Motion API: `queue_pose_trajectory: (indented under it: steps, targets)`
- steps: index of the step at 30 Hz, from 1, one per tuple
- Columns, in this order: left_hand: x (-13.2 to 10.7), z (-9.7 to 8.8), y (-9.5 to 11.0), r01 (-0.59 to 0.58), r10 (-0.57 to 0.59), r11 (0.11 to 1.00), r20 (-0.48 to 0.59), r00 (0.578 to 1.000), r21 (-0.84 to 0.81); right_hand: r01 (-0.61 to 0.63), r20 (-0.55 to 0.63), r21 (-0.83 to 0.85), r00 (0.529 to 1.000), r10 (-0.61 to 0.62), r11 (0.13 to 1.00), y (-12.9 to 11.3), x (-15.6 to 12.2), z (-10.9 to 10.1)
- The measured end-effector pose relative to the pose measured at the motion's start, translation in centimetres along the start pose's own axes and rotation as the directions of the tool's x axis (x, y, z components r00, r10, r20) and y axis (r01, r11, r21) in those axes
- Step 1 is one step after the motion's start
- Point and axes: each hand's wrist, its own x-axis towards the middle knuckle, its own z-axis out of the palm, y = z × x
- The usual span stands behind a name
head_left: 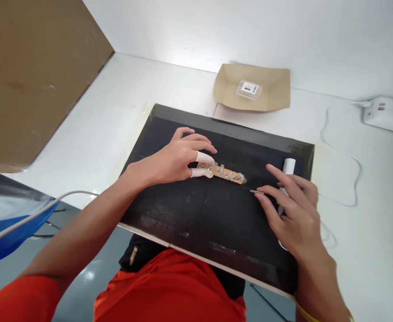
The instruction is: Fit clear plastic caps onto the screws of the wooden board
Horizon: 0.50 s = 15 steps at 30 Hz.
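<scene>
The left hand (179,156), thumb and forefinger in white covers (203,157), pinches the left end of a studded tan strip (228,174) on the black board (190,214); the right hand (295,214) clamps a thin metal stick (255,192), apart from the strip, a white tube (289,166) partly behind. The step looks like steadying the strip; the next move seems to call for fine aim
</scene>
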Motion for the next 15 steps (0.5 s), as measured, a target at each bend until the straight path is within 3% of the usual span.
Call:
queue_pose_trajectory:
  steps: [15]
  targets:
    - [-0.06,-0.37,0.23,0.023,-0.022,1.000,-0.068,0.997,0.020,0.008,0.002,0.000,1.000,-0.008,1.000,0.07,-0.07,-0.07]
